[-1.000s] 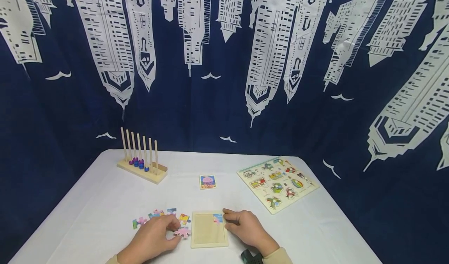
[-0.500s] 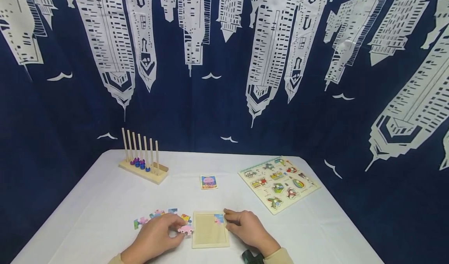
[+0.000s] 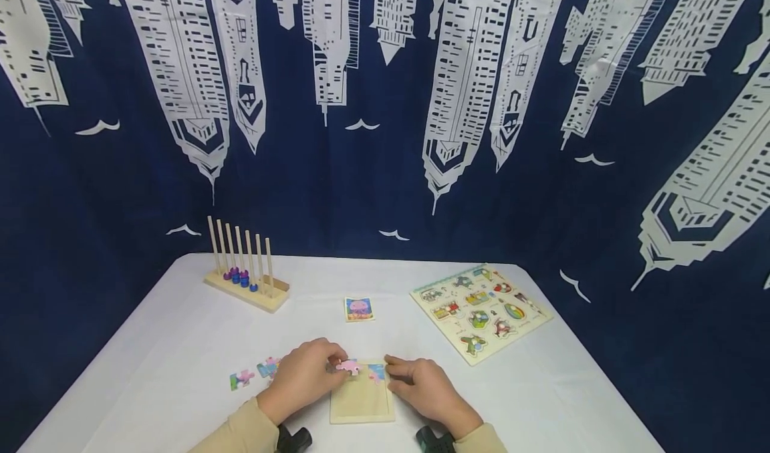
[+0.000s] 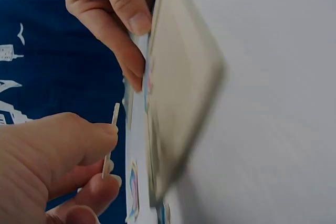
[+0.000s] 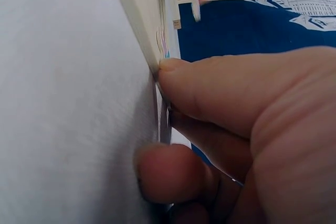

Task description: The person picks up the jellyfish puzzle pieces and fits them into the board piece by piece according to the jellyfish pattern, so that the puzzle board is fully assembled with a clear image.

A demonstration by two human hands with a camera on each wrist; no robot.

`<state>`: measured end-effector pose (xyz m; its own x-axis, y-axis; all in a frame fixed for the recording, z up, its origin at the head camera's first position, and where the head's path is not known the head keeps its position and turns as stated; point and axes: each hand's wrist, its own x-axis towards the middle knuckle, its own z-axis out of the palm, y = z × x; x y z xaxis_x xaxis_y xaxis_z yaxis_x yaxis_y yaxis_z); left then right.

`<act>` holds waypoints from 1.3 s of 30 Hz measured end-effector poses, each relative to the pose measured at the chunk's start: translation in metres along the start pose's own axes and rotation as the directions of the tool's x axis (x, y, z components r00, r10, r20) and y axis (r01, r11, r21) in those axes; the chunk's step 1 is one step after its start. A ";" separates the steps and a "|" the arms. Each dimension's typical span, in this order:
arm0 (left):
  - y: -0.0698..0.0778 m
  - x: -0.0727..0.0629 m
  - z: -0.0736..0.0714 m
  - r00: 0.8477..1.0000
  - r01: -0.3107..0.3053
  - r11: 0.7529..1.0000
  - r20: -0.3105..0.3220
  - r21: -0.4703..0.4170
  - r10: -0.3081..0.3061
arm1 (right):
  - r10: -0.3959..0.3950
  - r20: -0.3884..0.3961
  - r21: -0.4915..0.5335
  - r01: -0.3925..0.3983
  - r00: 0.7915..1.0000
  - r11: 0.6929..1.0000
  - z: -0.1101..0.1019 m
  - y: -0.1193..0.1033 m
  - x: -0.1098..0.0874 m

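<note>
My left hand point(image 3: 303, 376) pinches a pink jigsaw piece point(image 3: 349, 367) between thumb and fingers, above the upper left part of a wooden puzzle tray point(image 3: 362, 403). In the left wrist view this piece point(image 4: 110, 142) is seen edge-on, clear of the tray. A blue and pink piece point(image 3: 376, 372) lies in the tray's upper right corner. At that corner my right hand point(image 3: 426, 387) holds the tray's right edge, its thumb point(image 5: 184, 80) against the rim. Loose jigsaw pieces point(image 3: 242, 379) lie left of the tray; my left hand hides some of them.
A small picture card point(image 3: 359, 309) lies beyond the tray. At the back left stands a wooden peg counter point(image 3: 255, 296) with blue and purple beads. A flat picture puzzle board point(image 3: 481, 313) lies at the back right. Behind the white table point(image 3: 180, 346) hangs a dark blue patterned curtain point(image 3: 337, 192).
My left hand has carried the pink piece from the tray's left side up and to the right, over its upper left part. The right hand has stayed at the tray's right edge.
</note>
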<state>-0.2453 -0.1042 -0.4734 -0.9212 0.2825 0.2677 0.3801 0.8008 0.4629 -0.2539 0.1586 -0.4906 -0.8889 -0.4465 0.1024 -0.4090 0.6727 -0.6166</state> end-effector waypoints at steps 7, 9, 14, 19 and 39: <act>0.008 0.010 0.015 1.000 -0.007 0.999 0.025 -0.033 0.008 | -0.006 -0.001 0.002 0.006 1.000 1.000 0.001 0.000 0.001; 0.007 0.009 0.018 1.000 0.005 0.999 0.025 -0.032 -0.004 | -0.004 0.002 0.005 0.004 1.000 1.000 0.002 0.000 0.001; 0.004 0.007 0.023 1.000 0.011 0.999 0.025 -0.046 -0.010 | 0.002 0.005 0.009 -0.002 1.000 1.000 0.003 0.000 0.000; 0.004 0.007 0.025 1.000 -0.013 0.999 0.026 -0.032 0.014 | -0.004 0.000 0.010 0.004 1.000 1.000 0.002 0.001 0.000; 0.005 0.008 0.028 0.996 -0.088 0.996 -0.022 -0.012 0.088 | -0.016 -0.005 -0.006 0.016 1.000 1.000 0.000 0.002 0.001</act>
<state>-0.2536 -0.0831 -0.4932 -0.8821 0.3405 0.3257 0.4610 0.7662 0.4476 -0.2561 0.1597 -0.4915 -0.8833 -0.4541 0.1167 -0.4245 0.6688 -0.6104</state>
